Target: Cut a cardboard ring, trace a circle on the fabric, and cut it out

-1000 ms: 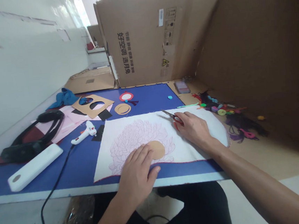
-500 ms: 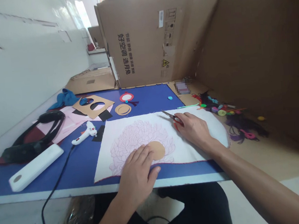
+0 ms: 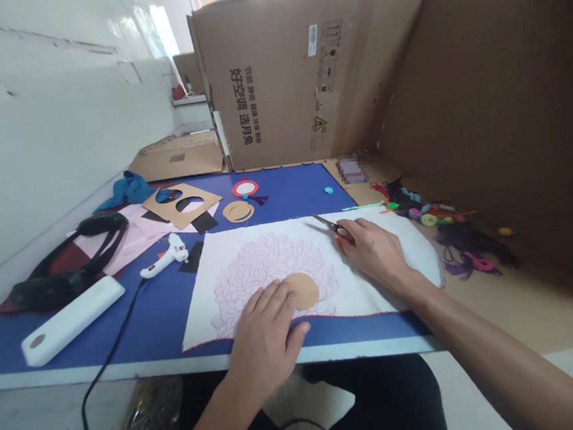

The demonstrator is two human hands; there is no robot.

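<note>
Blue table [image 3: 102, 345]: 2 hands on white cloth [image 3: 412, 247], left hand [image 3: 264, 337] spread flat, right hand [image 3: 372, 251] pinching scissors [image 3: 330, 226], handles mostly hidden by fingers.

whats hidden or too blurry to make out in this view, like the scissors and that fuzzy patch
Head view:
Red-handled steel scissors: handles mostly hidden by the right hand.
Tan round disc: lower-left edge hidden by the left hand.
Pixelated rectangular patch: blurred, unreadable.
Small colourful craft pieces: too small and tangled to identify.

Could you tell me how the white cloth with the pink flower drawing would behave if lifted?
Probably floppy: the white cloth with pink flower drawing lies thin, overhanging the blue mat. The tan circle on it would likely slide off.
</note>
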